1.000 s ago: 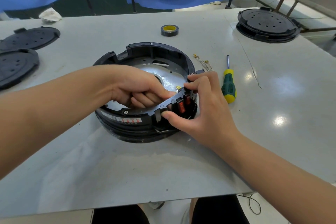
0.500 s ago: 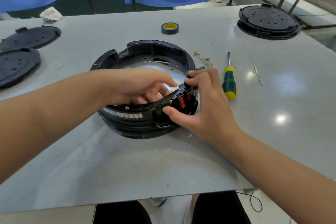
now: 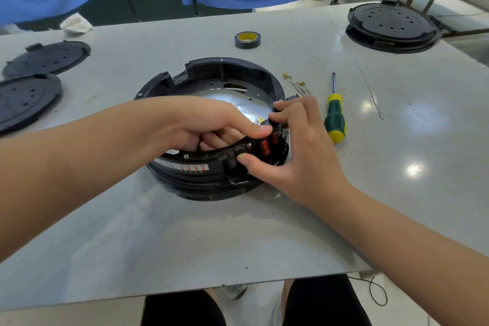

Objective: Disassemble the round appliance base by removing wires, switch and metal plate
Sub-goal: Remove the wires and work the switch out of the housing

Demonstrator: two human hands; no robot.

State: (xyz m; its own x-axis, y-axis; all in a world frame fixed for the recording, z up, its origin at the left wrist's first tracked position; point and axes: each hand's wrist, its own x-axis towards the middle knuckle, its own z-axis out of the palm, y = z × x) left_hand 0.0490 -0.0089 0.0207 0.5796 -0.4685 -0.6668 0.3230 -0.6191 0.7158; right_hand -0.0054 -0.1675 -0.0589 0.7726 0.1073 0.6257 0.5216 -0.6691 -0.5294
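A round black appliance base (image 3: 222, 71) lies open side up in the middle of the table, with a shiny metal plate (image 3: 246, 106) inside. A switch block with red rocker switches (image 3: 264, 147) sits in its near right rim. My left hand (image 3: 211, 124) reaches inside the base, thumb pressed on the rim above the switches. My right hand (image 3: 296, 145) pinches the switch block from outside, thumb below and fingers over the top. Loose wires (image 3: 297, 85) with brass terminals lie on the table beside the base.
A green and yellow screwdriver (image 3: 335, 116) lies right of the base. A roll of black tape (image 3: 247, 39) stands behind it. Black round covers (image 3: 47, 57) lie at far left; another stacked base (image 3: 391, 26) sits at far right. The table's front edge is near my legs.
My left hand has lifted its fingers and moved its thumb onto the rim above the switches. My right hand keeps its pinch on the switch block. The view has shifted slightly.
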